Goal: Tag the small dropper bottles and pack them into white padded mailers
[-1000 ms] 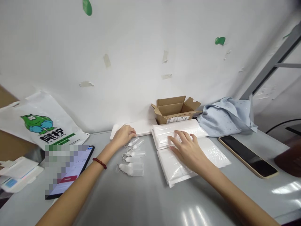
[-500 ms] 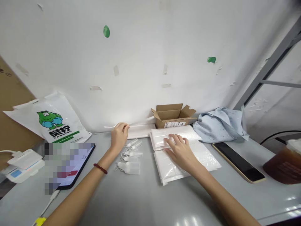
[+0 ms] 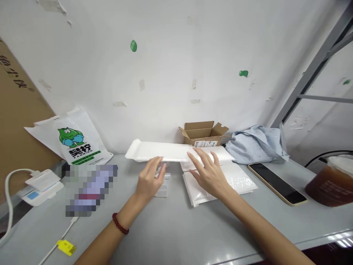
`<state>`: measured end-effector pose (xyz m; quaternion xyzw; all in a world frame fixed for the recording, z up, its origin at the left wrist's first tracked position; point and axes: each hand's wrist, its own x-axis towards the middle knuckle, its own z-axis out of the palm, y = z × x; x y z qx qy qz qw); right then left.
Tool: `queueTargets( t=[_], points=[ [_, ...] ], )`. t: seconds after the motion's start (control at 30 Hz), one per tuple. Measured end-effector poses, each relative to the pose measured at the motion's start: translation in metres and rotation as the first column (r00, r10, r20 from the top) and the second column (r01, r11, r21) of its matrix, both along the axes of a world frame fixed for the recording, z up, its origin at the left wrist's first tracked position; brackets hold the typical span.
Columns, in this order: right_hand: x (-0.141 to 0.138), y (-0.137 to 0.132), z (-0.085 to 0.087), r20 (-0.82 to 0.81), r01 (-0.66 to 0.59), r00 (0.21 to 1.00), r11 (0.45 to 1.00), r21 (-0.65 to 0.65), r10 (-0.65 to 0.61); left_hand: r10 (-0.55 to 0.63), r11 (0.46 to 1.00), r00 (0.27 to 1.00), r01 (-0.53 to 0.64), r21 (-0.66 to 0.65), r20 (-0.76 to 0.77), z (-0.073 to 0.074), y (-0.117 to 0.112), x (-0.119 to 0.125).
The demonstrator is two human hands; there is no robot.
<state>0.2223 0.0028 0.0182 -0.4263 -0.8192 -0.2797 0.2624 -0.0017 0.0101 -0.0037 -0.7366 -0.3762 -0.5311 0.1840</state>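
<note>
My left hand [image 3: 149, 180] is over a group of small clear plastic bottles [image 3: 162, 191] and hides most of them. Its thumb and fingers are apart, with the fingertips close to the lower edge of a long white padded envelope [image 3: 162, 151]. I cannot tell whether they touch it. The envelope lies lengthwise along the wall, its right end overlapping another white padded mailer [image 3: 223, 154]. My right hand [image 3: 208, 173] has its fingers spread beside that right end, above a stack of white bubble mailers [image 3: 239, 178]. Neither hand grips anything.
An open cardboard box [image 3: 202, 136] stands against the wall, beside a bunched pale-blue cloth [image 3: 257, 143]. Right of the mailers lie a phone [image 3: 277, 184] and a tub of brown drink [image 3: 331, 184]. On the left are a printed white bag [image 3: 82, 136], a blurred-out screen and a white charger [image 3: 41, 187].
The white padded envelope now shows broad and raised where a flat piece and thin strip lay by the wall. My left hand has come nearer, over the bottles, and its fingers have opened.
</note>
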Motion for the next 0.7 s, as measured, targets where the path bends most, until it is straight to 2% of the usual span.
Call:
queueTargets(
  t=[0.07,0.13,0.3,0.47,0.53,0.6,0.67,0.7],
  points=[
    [-0.002,-0.002,-0.001,0.027,-0.021,0.999,0.999,0.032,0.020,-0.087,0.995,0.988,0.092,0.036,-0.127,0.001,-0.012,0.012],
    [-0.003,-0.003,-0.003,0.048,-0.037,0.998,0.999,0.036,0.035,-0.187,0.981,0.964,0.192,0.008,-0.190,0.001,-0.023,0.022],
    [0.000,0.001,-0.009,0.087,-0.036,0.996,0.999,0.009,0.035,-0.379,0.922,0.924,0.373,-0.103,-0.047,0.004,-0.038,0.034],
    [0.002,0.005,-0.011,0.108,-0.062,0.992,0.998,-0.009,0.062,-0.447,0.877,0.891,0.453,-0.162,0.071,0.011,-0.044,0.034],
    [0.004,0.006,-0.011,0.092,-0.076,0.993,0.997,-0.028,0.079,-0.401,0.889,0.906,0.421,-0.182,0.139,0.014,-0.045,0.032],
    [0.006,0.008,-0.012,0.067,-0.082,0.994,0.996,-0.041,0.084,-0.274,0.903,0.924,0.342,-0.261,0.266,0.018,-0.043,0.026],
    [0.010,0.010,-0.011,0.036,-0.080,0.996,0.996,-0.037,0.081,-0.081,0.863,0.890,0.287,-0.415,0.448,0.024,-0.036,0.018],
    [0.013,0.011,-0.011,0.021,-0.080,0.997,0.996,-0.029,0.081,0.024,0.814,0.836,0.302,-0.496,0.548,0.027,-0.031,0.012]
  ],
)
